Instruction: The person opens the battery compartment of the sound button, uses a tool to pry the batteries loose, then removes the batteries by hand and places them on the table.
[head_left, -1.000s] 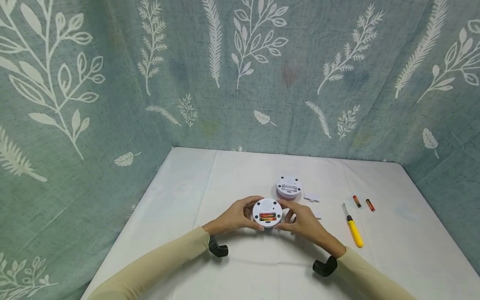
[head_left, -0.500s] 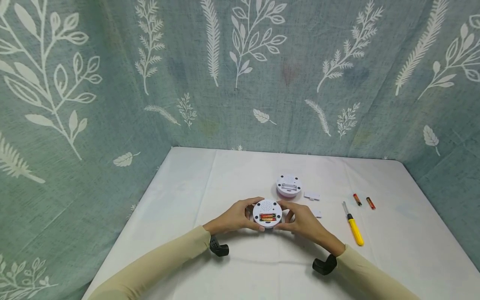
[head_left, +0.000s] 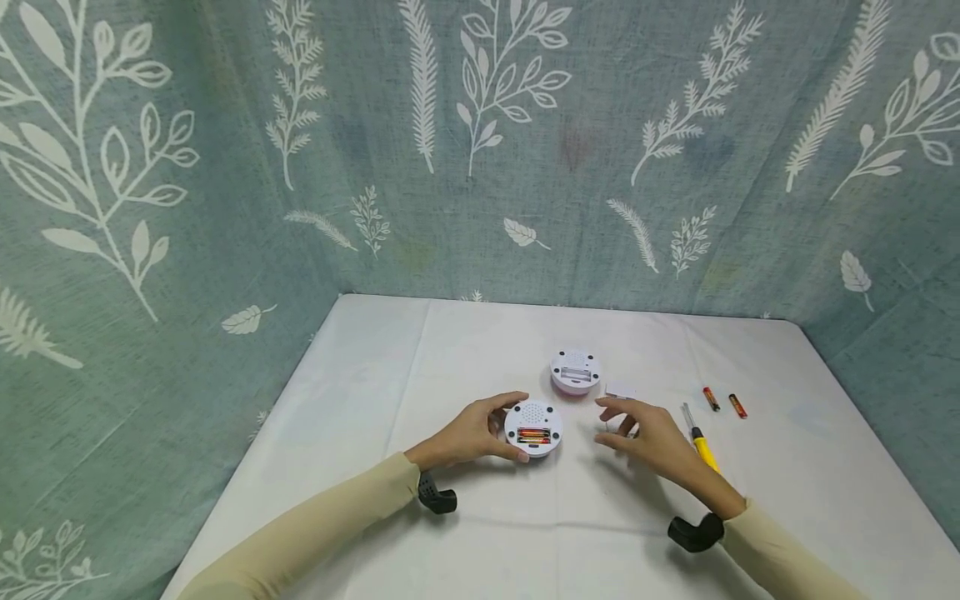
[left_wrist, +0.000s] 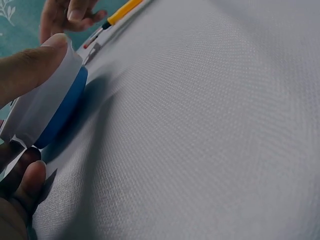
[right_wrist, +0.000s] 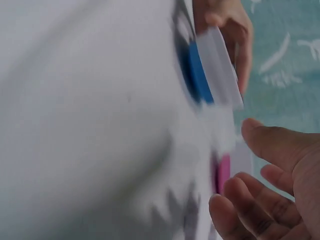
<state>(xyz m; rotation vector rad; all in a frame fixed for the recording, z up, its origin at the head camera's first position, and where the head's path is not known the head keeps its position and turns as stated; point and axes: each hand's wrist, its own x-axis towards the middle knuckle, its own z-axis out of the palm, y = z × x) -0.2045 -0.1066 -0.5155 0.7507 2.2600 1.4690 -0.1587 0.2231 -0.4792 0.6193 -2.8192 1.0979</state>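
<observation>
My left hand [head_left: 467, 435] grips the left side of a round white battery device [head_left: 533, 412], lying with its underside up and its lower part blue. Red-and-gold batteries [head_left: 534, 437] sit in its uncovered compartment. My right hand [head_left: 654, 438] hovers apart to the right, fingers loosely bent and nothing between them, as the right wrist view shows the hand [right_wrist: 272, 190] too. Close to those fingertips lies a thin white battery cover [head_left: 622, 390], partly hidden. A second cover seen earlier is behind the right hand.
Behind stands a second round white device [head_left: 576, 363], pink below in the right wrist view, its compartment holding no batteries. A yellow-handled screwdriver [head_left: 705, 452] lies right, partly behind the right hand. Two loose batteries, one left [head_left: 711, 399] and one right [head_left: 738, 406], lie beyond it.
My right hand has let go of the device and moved right, toward the covers. The left hand keeps its grip, and the device stays nearly in place.
</observation>
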